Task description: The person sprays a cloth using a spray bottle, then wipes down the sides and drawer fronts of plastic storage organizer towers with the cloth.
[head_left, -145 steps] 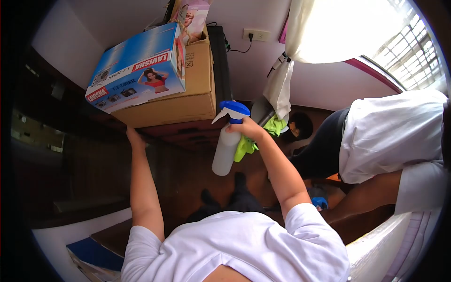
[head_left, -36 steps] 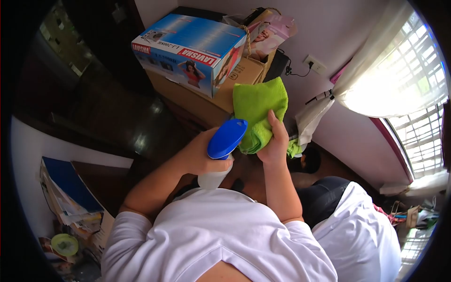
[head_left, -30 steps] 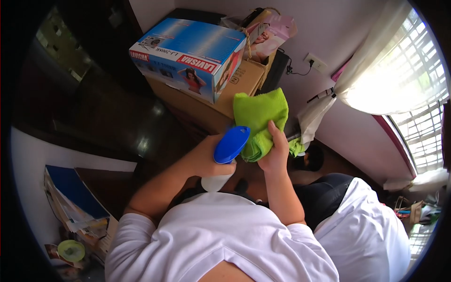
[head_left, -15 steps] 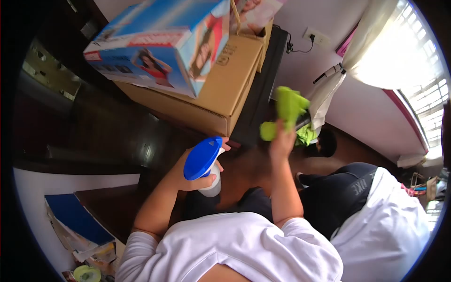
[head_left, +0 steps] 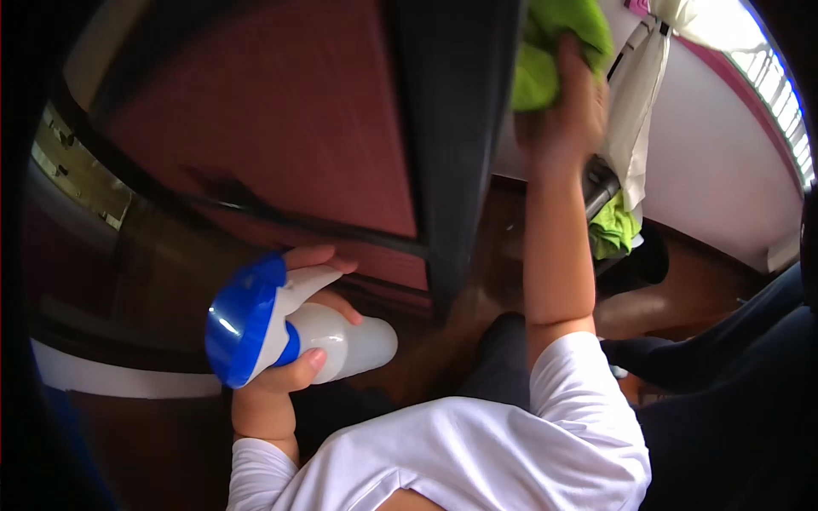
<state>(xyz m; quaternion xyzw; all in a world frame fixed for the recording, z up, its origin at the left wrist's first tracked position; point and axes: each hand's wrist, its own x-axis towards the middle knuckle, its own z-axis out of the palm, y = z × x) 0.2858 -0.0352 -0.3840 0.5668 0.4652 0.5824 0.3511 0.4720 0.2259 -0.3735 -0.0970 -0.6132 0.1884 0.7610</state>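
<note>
Left hand (head_left: 285, 375) curls round the spray bottle (head_left: 331, 339); right hand (head_left: 569, 123) clutches a green cloth (head_left: 538, 70).

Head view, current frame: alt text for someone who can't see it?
A person's left hand holds a blue-topped spray bottle while the right hand grips a green cloth beside dark-framed reddish furniture; contact is unclear.

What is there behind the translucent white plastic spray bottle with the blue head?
Behind the spray bottle, some fingers of the left hand show beyond its upper side. Most of the palm and the rest of those fingers are covered, so I cannot see them.
</note>
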